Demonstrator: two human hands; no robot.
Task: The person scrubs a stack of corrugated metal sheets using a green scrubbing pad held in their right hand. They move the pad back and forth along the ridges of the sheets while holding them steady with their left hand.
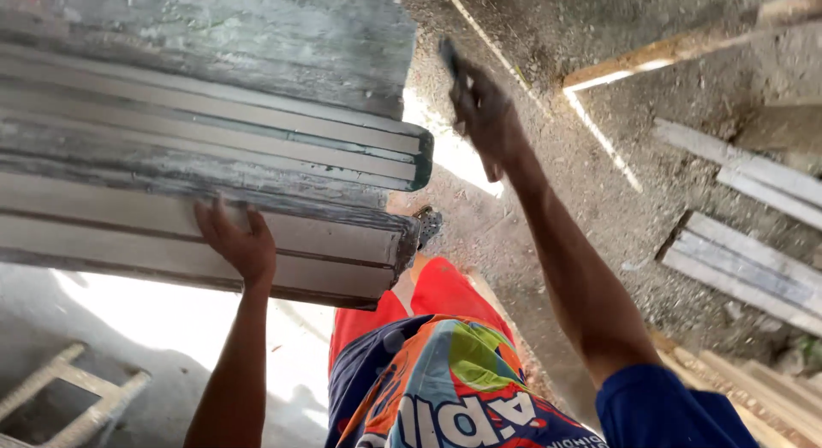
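1. Left hand (238,243) presses flat and open against the stacked grey boards (205,157), so they stay up.
2. Right hand (486,114) is raised far from the boards, closed around a dark tool (452,65).

Seen from above, the person's left hand (240,243) is raised with palm pressed flat and fingers spread, forearm upright beneath it, while the right arm stretches forward and up, its right hand (484,114) closed in a grip.

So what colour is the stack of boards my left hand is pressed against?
Weathered grey-white with darker greenish-grey edges; the stack of boards under the left hand shows best in the head view.
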